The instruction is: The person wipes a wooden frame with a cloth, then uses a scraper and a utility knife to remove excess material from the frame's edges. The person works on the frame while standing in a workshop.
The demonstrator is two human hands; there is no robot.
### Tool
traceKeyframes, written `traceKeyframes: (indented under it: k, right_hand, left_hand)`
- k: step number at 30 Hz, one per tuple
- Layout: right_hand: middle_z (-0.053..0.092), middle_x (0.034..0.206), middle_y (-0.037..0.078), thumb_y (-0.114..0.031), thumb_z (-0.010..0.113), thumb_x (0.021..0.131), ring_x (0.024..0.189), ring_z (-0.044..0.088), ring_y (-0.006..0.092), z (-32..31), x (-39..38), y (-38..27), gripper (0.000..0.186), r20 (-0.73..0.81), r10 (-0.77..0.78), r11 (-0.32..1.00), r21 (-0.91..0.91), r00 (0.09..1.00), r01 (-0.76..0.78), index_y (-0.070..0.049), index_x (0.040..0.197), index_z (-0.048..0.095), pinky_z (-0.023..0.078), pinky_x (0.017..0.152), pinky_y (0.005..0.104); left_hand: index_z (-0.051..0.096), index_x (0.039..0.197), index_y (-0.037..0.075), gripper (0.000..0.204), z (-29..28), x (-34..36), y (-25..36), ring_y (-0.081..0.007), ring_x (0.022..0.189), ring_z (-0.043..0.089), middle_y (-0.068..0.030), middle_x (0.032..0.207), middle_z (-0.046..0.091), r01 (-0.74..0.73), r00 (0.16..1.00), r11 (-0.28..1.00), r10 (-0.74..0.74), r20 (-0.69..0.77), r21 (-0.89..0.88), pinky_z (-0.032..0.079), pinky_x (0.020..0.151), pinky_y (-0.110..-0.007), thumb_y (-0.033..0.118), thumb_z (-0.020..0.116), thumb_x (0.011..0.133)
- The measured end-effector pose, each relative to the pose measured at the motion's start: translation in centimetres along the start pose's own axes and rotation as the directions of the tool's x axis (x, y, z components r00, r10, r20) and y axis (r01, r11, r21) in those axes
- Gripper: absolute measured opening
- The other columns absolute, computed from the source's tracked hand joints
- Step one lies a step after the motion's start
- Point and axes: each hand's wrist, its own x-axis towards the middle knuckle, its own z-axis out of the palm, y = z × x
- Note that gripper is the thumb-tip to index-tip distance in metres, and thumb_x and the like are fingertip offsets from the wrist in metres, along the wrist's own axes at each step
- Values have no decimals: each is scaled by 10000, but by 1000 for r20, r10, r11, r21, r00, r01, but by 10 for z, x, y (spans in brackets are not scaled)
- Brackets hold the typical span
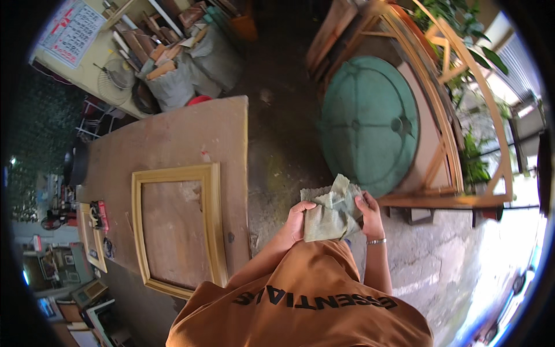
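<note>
The person near me is holding a crumpled grey-green sheet in front of a brown top, just beyond its lower edge. The left hand is clamping the sheet's left side, thumb lying on top; the right hand is gripping its right side, the other fingers mostly hiding from me underneath. A gold-coloured frame is lying on the brown tabletop to the left, while a round green panel is leaning ahead on the right.
</note>
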Motion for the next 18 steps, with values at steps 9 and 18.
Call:
traceKeyframes:
  k: [9,18]
  right_hand:
    - [670,838,124,-366,573,1065,737,584,224,104,308,-111,418,59,-217,699,-688,974,198,44,1006,628,508,750,364]
    - [575,1324,251,-410,561,1032,1186,556,429,245,516,-219,684,649,-71,267,-719,757,642,-26,1562,364,452,1021,505]
  left_hand:
    - [440,1511,42,657,94,97,193,-365,1295,579,-184,1435,580,-442,897,895,442,-8,-58,438,1138,-506,500,466,1040]
    - [400,1519,61,639,144,237,450,-268,1342,518,-129,1471,523,-583,803,802,593,-57,133,424,1129,-448,516,468,1075]
